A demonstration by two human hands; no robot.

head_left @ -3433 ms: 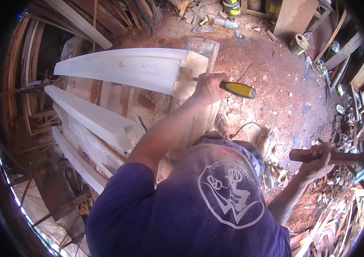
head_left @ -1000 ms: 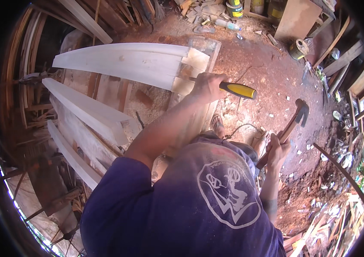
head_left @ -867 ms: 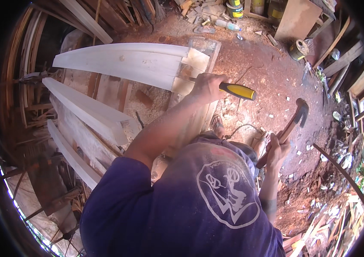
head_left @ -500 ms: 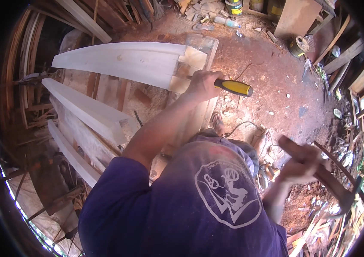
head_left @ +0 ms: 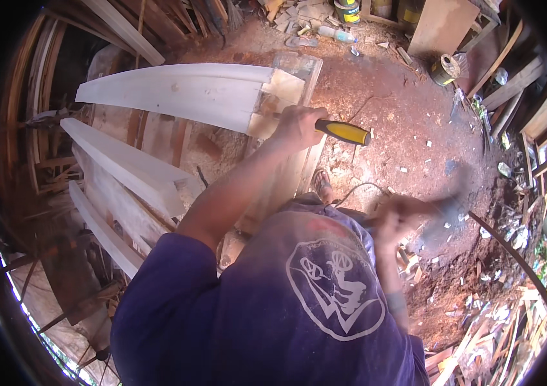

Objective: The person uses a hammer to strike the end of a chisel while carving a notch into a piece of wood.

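Note:
My left hand (head_left: 298, 128) is closed round a chisel with a yellow and black handle (head_left: 349, 133). Its blade is mostly hidden by my fingers and points at the cut end of a long pale wooden board (head_left: 177, 90). That board lies across a rough wooden bench (head_left: 315, 77), its end showing a lighter notched patch. To the lower right, my right hand (head_left: 394, 222) grips a hammer (head_left: 431, 207), smeared by motion; its dark head is away from me on the right. The hammer is apart from the chisel.
Two more pale boards (head_left: 125, 161) (head_left: 103, 225) lie left of my arm. Reddish dirt floor (head_left: 402, 116) carries wood chips. Paint tins (head_left: 446, 69), a plastic bottle (head_left: 338, 33) and scrap wood lie at the back. Timber leans on the left. A thin curved rod (head_left: 511, 251) is at right.
My right hand has swung the hammer leftward and up toward the chisel. My left hand and chisel shift only slightly left, along with the whole view.

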